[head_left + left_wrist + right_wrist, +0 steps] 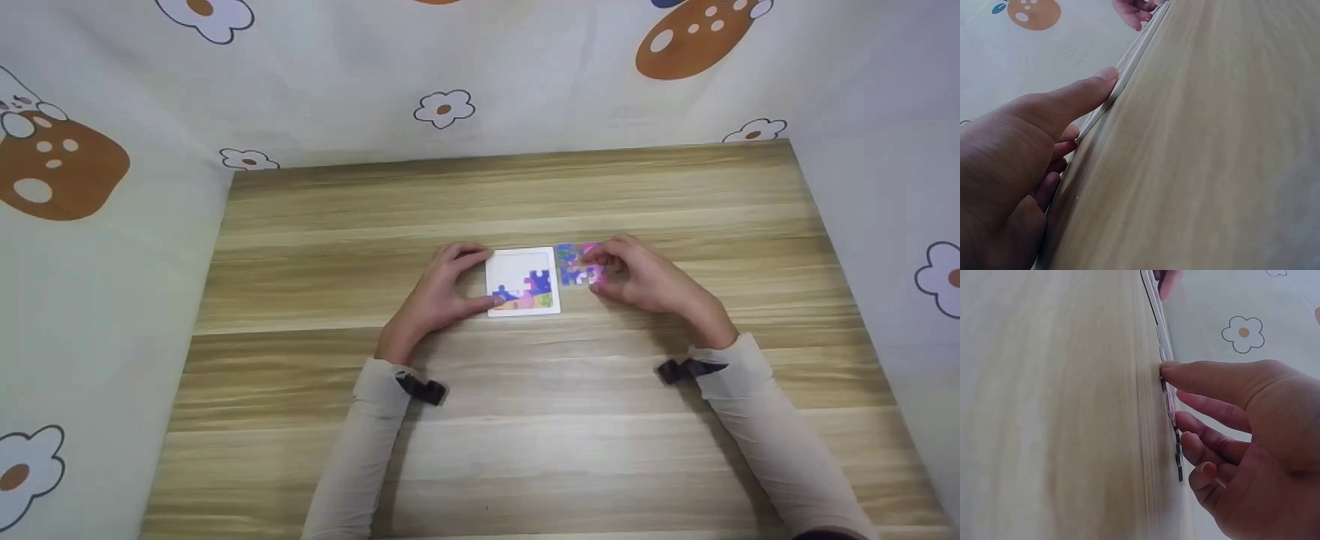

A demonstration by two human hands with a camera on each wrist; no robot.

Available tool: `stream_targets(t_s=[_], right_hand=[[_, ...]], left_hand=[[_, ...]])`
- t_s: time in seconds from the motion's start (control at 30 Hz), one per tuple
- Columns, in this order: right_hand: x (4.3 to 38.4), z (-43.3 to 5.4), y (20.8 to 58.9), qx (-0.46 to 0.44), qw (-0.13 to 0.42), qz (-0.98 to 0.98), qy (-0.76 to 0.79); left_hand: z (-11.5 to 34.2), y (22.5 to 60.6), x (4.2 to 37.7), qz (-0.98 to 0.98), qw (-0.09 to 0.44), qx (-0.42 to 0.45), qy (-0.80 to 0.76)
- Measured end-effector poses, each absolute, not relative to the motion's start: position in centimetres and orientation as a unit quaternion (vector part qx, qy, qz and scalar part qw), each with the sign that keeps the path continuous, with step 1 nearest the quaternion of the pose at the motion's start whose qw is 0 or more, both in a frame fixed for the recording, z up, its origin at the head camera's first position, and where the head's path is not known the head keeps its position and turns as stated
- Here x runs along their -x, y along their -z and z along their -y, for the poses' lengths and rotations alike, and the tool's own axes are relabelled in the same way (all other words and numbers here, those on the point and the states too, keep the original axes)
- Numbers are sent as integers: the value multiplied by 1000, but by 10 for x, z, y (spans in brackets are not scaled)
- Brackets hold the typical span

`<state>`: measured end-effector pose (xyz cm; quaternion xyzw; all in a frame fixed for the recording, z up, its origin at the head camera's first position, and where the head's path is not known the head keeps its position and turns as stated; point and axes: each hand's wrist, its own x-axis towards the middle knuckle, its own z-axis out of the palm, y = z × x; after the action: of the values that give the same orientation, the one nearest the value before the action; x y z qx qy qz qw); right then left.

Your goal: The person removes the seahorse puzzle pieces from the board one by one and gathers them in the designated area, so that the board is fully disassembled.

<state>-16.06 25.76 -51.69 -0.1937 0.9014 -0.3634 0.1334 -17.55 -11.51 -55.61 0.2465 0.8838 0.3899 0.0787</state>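
A square white puzzle tray point(523, 256) lies in the middle of the table, its lower part filled with colourful jigsaw pieces point(538, 283) and its upper left bare. My left hand point(442, 289) holds the tray by its left side, thumb over the lower left and fingers at the upper left corner. Against the tray's right edge lies a patch of blue and pink jigsaw pieces point(568, 255). My right hand point(641, 277) pinches at the right part of this patch, thumb below and fingertips above. In the right wrist view the thumb point(1202, 379) touches the pieces' edge; the fingers hide some pieces.
The wood-grain table point(525, 450) extends around the tray on all sides. A pale cloth point(337, 90) printed with flowers and brown shapes stands behind it and at both sides. A small black device point(424, 388) sits on each wrist.
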Motion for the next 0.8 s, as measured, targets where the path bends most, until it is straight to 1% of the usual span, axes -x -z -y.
stream_targets(t_s=[0.3, 0.5, 0.8], right_hand=[[164, -252, 513, 192, 126, -900, 370], [165, -237, 509, 218, 114, -892, 378], [166, -210, 509, 251, 136, -885, 368]], left_hand=[[115, 556, 175, -882, 82, -245, -394], [114, 556, 175, -884, 82, -245, -390], [114, 555, 174, -880, 86, -252, -394]])
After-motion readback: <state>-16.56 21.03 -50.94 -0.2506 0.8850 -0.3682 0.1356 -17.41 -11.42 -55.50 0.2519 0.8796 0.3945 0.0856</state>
